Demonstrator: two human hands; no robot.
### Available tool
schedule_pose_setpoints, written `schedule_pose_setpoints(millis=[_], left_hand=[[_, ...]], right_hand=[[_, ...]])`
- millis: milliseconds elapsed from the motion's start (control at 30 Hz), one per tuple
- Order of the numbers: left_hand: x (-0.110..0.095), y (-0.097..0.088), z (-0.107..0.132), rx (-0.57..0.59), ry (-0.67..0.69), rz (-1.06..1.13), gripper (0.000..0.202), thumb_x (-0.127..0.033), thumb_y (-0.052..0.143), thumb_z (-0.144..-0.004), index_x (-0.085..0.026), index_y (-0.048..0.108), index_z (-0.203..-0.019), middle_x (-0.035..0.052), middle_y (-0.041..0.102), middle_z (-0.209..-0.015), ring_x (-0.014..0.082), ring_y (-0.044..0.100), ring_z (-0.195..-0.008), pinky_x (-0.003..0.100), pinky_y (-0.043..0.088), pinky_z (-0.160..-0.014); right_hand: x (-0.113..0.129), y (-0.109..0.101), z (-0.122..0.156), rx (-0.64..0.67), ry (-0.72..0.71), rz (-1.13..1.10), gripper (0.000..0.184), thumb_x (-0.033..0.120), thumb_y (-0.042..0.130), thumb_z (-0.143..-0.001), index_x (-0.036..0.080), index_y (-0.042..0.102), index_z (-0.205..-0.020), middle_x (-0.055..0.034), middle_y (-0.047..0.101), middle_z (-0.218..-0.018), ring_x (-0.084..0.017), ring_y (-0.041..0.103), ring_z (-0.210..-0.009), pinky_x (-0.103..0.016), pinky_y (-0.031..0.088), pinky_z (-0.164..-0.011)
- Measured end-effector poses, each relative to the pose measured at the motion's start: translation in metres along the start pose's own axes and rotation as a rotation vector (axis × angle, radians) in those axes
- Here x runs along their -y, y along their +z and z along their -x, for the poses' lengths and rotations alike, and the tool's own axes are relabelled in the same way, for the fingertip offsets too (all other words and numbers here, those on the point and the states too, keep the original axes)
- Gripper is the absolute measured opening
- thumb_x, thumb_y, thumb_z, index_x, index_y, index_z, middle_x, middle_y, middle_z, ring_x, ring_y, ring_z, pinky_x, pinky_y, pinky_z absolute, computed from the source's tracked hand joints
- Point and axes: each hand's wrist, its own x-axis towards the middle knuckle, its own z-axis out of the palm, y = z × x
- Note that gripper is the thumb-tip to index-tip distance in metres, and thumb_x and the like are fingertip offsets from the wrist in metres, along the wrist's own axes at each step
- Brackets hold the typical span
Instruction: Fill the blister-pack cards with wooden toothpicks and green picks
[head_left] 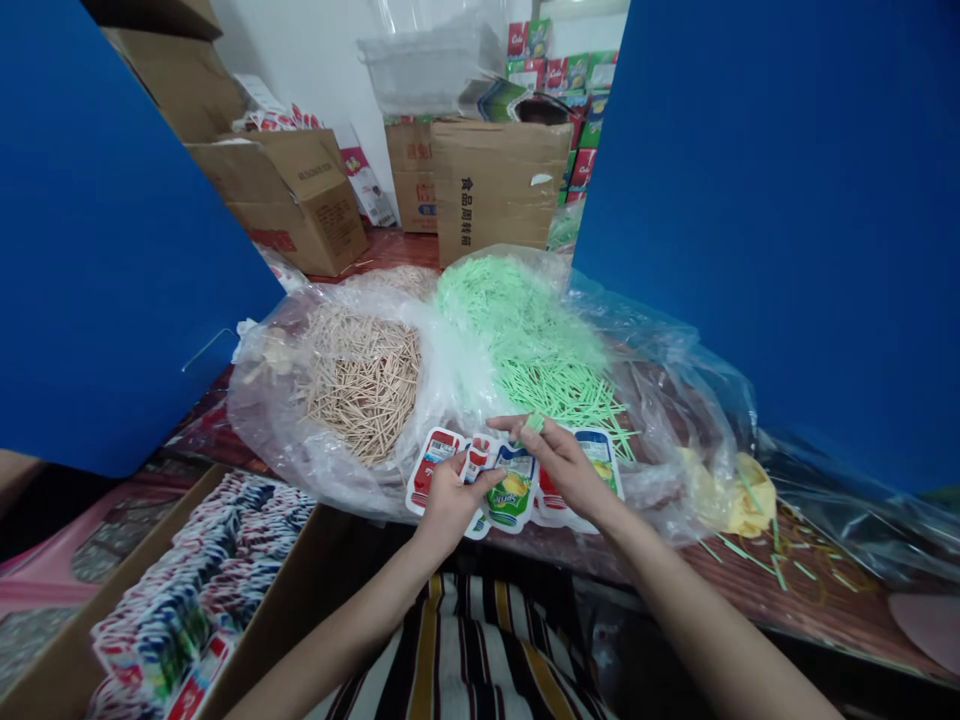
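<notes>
My left hand (442, 497) pinches a red-and-white printed piece (477, 457) over the flat packets (514, 497) at the table's near edge; my right hand (568, 468) grips a small green bundle (534, 423), apparently sticks. I judge the step to be handling bundle and packets together, the next move calling for light, steady fingertips. Beyond lie loose green sticks (559, 388), then a carton (506, 190).

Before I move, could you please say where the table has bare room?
A small tabletop patch between the left carton and the middle cartons, behind the brown sticks. Packets, plastic and green sticks crowd the front.
</notes>
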Motion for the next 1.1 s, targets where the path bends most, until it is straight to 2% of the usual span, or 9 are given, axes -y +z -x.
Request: schedule_pose_setpoints(millis=[233,300,367,467,600,667,867,967,1100], left_hand=[[0.005,-0.008,0.003,0.057,0.016,-0.099,0.023,-0.03,0.073,-0.067,-0.015,0.071,-0.084,0.005,0.075,-0.087,0.0219,0.067,-0.082,0.03,0.051,-0.077],[0.006,-0.008,0.003,0.036,-0.017,-0.098,0.024,-0.032,0.074,-0.066,-0.014,0.071,-0.082,0.0054,0.075,-0.085,0.022,0.068,-0.08,0.03,0.052,-0.074],[0.006,-0.007,0.003,0.009,-0.039,-0.102,0.025,-0.033,0.075,-0.064,-0.014,0.072,-0.079,0.0056,0.075,-0.082,0.0219,0.068,-0.076,0.029,0.052,-0.071],[0.004,-0.006,0.002,-0.01,-0.044,-0.096,0.026,-0.033,0.077,-0.062,-0.014,0.072,-0.08,0.0056,0.075,-0.083,0.0215,0.068,-0.076,0.029,0.052,-0.07],[0.003,-0.006,0.002,-0.019,-0.055,-0.088,0.024,-0.031,0.077,-0.062,-0.015,0.072,-0.078,0.0046,0.075,-0.08,0.0206,0.067,-0.073,0.028,0.051,-0.068],[0.003,-0.006,0.002,-0.027,-0.053,-0.097,0.021,-0.031,0.076,-0.063,-0.015,0.071,-0.076,0.0039,0.074,-0.077,0.0201,0.067,-0.072,0.027,0.051,-0.067],[0.003,-0.007,0.002,-0.027,-0.057,-0.097,0.021,-0.03,0.075,-0.064,-0.014,0.07,-0.075,0.0041,0.074,-0.077,0.0204,0.067,-0.072,0.027,0.05,-0.066],[0.003,-0.008,0.001,-0.025,-0.047,-0.093,0.023,-0.031,0.075,-0.065,-0.014,0.07,-0.078,0.0049,0.074,-0.079,0.0205,0.067,-0.073,0.028,0.05,-0.067],[0.007,-0.009,0.0,-0.032,-0.053,-0.101,0.025,-0.031,0.075,-0.064,-0.013,0.07,-0.08,0.0057,0.075,-0.082,0.0206,0.067,-0.074,0.028,0.05,-0.068]], right_hand=[[0.001,-0.01,0.011,0.145,-0.02,0.113,0.034,0.047,0.046,-0.091,0.025,0.058,-0.113,-0.0054,0.06,-0.12,-0.02,0.053,-0.116,-0.036,0.039,-0.099],[-0.004,-0.023,0.004,0.105,-0.043,0.137,0.041,0.051,0.038,-0.093,0.024,0.053,-0.12,-0.0066,0.061,-0.121,-0.02,0.055,-0.114,-0.037,0.041,-0.098],[-0.015,-0.046,-0.012,-0.059,-0.005,0.261,0.048,0.053,0.025,-0.095,0.023,0.052,-0.121,-0.0079,0.064,-0.115,-0.019,0.061,-0.103,-0.036,0.046,-0.09],[-0.041,-0.086,-0.044,-0.3,0.163,0.795,0.041,0.051,0.043,-0.088,0.017,0.066,-0.094,-0.0094,0.071,-0.09,-0.021,0.065,-0.082,-0.032,0.048,-0.074],[-0.074,-0.118,-0.084,-0.276,0.305,0.97,0.028,0.043,0.066,-0.074,0.019,0.065,-0.06,-0.0096,0.068,-0.067,-0.026,0.065,-0.081,-0.034,0.045,-0.076],[-0.085,-0.12,-0.097,-0.238,0.384,1.017,0.028,0.04,0.072,-0.07,0.017,0.064,-0.056,-0.0109,0.067,-0.066,-0.027,0.065,-0.083,-0.034,0.045,-0.076],[-0.094,-0.128,-0.115,-0.163,0.543,1.006,0.024,0.033,0.052,-0.091,0.018,0.058,-0.109,-0.0064,0.06,-0.111,-0.016,0.06,-0.093,-0.035,0.052,-0.08],[-0.091,-0.135,-0.109,-0.187,0.538,0.934,0.019,0.032,0.063,-0.082,0.014,0.067,-0.087,-0.0059,0.067,-0.083,-0.016,0.063,-0.075,-0.028,0.051,-0.067],[-0.087,-0.138,-0.092,-0.31,0.413,0.79,0.021,0.036,0.071,-0.068,0.015,0.071,-0.066,-0.0018,0.061,-0.048,-0.015,0.058,-0.051,-0.025,0.042,-0.05]])
